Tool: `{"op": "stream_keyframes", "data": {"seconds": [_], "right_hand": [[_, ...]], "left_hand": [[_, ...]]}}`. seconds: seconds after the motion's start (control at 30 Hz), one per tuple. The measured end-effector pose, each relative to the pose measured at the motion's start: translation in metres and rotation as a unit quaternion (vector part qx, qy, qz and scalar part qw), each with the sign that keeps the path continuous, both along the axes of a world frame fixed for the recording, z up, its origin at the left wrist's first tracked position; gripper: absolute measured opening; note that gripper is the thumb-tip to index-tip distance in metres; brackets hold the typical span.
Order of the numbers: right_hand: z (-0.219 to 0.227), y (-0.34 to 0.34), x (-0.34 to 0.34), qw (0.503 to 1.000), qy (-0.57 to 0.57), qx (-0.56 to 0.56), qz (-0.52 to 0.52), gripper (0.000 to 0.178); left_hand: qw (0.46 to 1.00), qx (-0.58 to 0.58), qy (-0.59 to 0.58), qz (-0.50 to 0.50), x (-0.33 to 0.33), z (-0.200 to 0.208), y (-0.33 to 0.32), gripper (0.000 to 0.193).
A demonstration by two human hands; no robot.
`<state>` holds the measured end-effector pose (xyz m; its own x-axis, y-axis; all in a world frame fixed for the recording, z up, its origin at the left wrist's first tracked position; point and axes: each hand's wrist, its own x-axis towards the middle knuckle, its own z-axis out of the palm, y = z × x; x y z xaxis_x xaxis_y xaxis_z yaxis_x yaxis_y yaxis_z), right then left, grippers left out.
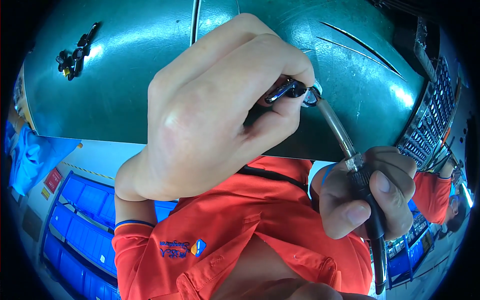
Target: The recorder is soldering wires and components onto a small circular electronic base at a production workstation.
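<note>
Our left hand (pixel 215 110), in the head view, is clamped on a small black part (pixel 285 91) between thumb and forefinger, over the green desk (pixel 125 105), seemingly so that its round end juts out free toward the right. Our right hand (pixel 372 195) wraps the dark grip of a pen-shaped tool (pixel 359 179), slanted toward that end, fingers well back from the tip, which suits fine control; whether the tip touches, we cannot tell. A cluster of black pieces (pixel 77 54) lies on the desk, well apart at far left.
</note>
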<state>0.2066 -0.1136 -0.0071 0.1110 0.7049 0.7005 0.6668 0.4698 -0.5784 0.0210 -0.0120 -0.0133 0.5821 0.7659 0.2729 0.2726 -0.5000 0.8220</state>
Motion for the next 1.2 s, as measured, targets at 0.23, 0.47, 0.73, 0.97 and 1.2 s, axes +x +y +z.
{"op": "stream_keyframes", "data": {"seconds": [0.23, 0.47, 0.73, 0.97, 1.2], "right_hand": [[-0.008, 0.0, -0.005, 0.999, 0.009, 0.039, -0.014, 0.03], [-0.008, -0.002, 0.001, 0.999, 0.017, 0.046, 0.0, 0.032], [-0.006, 0.0, 0.005, 0.99, 0.132, 0.044, 0.019, 0.033], [-0.008, 0.003, 0.003, 0.992, 0.116, 0.051, 0.025, 0.03], [-0.007, 0.005, 0.0, 0.997, 0.044, 0.055, 0.024, 0.027]], "left_hand": [[1.0, 0.0, 0.001, 0.0, 0.001, -0.002, 0.0, 0.025], [1.0, 0.008, 0.003, -0.002, 0.0, -0.002, 0.001, 0.024], [0.993, -0.072, -0.062, 0.074, 0.006, -0.004, -0.009, 0.026], [0.999, -0.024, -0.026, 0.018, 0.0, 0.004, 0.0, 0.027], [1.0, 0.002, 0.012, 0.0, -0.001, 0.007, -0.001, 0.027]]}}
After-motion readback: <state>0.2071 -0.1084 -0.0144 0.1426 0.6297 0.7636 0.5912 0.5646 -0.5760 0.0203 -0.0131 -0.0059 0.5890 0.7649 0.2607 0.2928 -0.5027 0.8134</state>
